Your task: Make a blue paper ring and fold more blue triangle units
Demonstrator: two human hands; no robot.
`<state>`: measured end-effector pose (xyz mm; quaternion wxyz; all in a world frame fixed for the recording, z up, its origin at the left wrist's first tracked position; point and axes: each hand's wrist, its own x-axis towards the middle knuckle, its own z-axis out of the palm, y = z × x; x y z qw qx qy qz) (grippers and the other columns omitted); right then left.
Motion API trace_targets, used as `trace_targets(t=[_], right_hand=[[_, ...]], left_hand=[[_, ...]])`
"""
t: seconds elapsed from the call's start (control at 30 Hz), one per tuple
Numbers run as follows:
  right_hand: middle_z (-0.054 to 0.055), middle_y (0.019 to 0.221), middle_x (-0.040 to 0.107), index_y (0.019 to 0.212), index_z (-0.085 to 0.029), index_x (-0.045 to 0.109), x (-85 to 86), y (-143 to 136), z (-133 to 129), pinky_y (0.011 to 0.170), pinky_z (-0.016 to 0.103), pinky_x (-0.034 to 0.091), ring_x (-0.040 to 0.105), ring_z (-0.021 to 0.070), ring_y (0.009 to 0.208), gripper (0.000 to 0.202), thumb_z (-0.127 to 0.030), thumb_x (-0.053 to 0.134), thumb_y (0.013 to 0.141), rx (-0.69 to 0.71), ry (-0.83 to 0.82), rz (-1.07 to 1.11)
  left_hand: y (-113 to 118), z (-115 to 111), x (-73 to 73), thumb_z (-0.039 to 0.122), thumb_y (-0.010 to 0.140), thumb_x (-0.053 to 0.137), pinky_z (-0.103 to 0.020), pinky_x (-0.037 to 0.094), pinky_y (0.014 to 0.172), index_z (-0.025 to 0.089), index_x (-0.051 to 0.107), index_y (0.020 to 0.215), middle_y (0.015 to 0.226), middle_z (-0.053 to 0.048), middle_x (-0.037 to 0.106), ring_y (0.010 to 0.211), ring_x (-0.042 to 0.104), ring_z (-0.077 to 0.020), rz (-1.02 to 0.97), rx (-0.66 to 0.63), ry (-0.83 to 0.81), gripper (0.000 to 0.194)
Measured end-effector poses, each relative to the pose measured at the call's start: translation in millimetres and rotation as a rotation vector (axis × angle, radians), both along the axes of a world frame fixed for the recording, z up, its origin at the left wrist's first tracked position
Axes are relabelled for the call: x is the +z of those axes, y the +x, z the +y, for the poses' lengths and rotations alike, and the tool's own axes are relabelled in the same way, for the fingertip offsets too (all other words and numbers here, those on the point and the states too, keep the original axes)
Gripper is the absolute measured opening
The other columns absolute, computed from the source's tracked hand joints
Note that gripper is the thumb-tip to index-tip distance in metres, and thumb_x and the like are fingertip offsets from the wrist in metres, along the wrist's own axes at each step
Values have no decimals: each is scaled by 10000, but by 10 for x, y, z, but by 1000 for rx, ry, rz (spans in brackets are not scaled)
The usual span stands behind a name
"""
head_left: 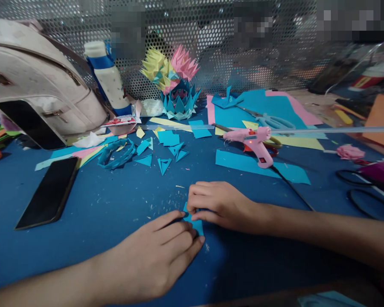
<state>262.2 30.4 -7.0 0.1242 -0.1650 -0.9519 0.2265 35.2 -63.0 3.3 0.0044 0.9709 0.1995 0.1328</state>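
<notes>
A small piece of blue paper point(198, 228) lies on the table under my fingertips, partly covered. My left hand point(161, 251) reaches in from the lower left, its bent fingers and thumb holding the near side of the paper. From the right comes my right hand point(222, 204), fingers curled and thumb pressed on the paper's upper part. Beyond my hands are several folded blue paper triangles point(164, 165) and some flat blue squares point(168, 137). A pink glue gun point(251, 138) rests past my right hand, over a blue paper strip point(228, 160).
A folded-paper flower model point(181, 102) stands at the back beside a bottle point(105, 79). Phones point(48, 194) and a backpack point(35, 76) are at left. Light-blue-handled scissors point(275, 121) lie on paper sheets point(262, 102). The glue gun's cable point(291, 185) runs behind my right forearm.
</notes>
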Motion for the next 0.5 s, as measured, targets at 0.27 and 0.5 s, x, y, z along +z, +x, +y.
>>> trace_targets(t=[0.27,0.5], right_hand=[[-2,878,608,909,-197,607,-8,2,6,700,249,361,529,148,827,172,-328,547,1003,9,9,2],[6,874,608,906,-197,618,-14,7,-1,700,255,365,528,148,819,251,-364,479,1032,5,15,-2]], left_hand=[[0,10,-2,154,1060,346,-408,280,1188,92,537,1382,1165,-77,662,1156,567,-211,20,1,-14,379],[-2,13,9,157,1056,362,-412,244,1203,104,519,1399,1163,-73,659,1155,575,-209,20,5,-33,381]])
